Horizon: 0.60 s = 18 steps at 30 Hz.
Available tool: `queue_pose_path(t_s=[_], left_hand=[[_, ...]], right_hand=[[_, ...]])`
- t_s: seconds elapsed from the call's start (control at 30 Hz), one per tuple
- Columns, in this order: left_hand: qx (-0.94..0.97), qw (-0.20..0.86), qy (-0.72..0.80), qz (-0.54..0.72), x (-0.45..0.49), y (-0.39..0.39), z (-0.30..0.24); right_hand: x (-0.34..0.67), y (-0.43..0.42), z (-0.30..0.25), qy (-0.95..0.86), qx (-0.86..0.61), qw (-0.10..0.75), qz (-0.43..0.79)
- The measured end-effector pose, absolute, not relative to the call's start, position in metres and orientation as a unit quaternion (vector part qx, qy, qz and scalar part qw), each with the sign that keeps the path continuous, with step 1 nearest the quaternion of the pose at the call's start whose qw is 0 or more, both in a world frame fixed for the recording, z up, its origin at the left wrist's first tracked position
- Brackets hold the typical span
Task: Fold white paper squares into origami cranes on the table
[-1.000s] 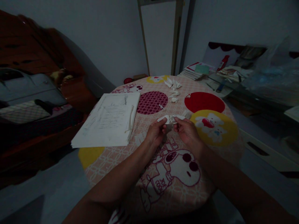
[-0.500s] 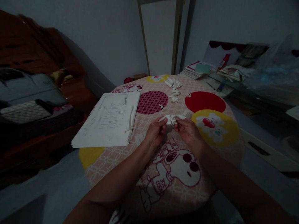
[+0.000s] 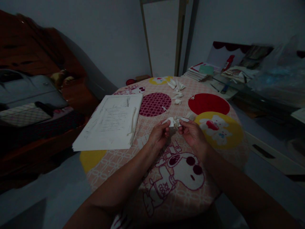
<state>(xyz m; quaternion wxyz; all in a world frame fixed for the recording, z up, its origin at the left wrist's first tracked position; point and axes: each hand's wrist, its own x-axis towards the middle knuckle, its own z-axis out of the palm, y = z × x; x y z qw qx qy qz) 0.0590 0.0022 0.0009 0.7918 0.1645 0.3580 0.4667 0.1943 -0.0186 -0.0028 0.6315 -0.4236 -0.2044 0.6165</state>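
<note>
A piece of folded white paper point(image 3: 175, 122) is held up between my two hands, over the middle of the round table. My left hand point(image 3: 160, 133) pinches its left end between thumb and fingers. On the opposite end, my right hand point(image 3: 191, 131) has the same kind of pinch. Creases bunch up at the paper's centre, between the thumbs. Beyond the hands lie several folded white paper pieces, among them a large one point(image 3: 176, 84) at the far side and a small one point(image 3: 165, 108) on the purple circle.
A stack of papers point(image 3: 102, 140) lies on the patterned tablecloth point(image 3: 114, 165) to the left. At the right stands a glass-topped side table with papers, a red bottle point(image 3: 228, 62) and a plastic bag point(image 3: 278, 70). A grey bag point(image 3: 40, 90) rests on wooden furniture at left.
Both hands keep their hold on the folded paper and stay nearly in place. The paper's middle looks slightly more bunched, and its right end sits at a slightly different angle.
</note>
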Motion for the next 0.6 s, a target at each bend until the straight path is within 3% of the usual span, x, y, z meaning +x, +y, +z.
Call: queue_pose_path(t_s=[0.6], left_hand=[[0.172,0.788,0.350,0.476,0.0604,0.0024,0.0006]], right_hand=[[0.1946,-0.0182,-0.0049,-0.217,-0.417,0.641,0.607]])
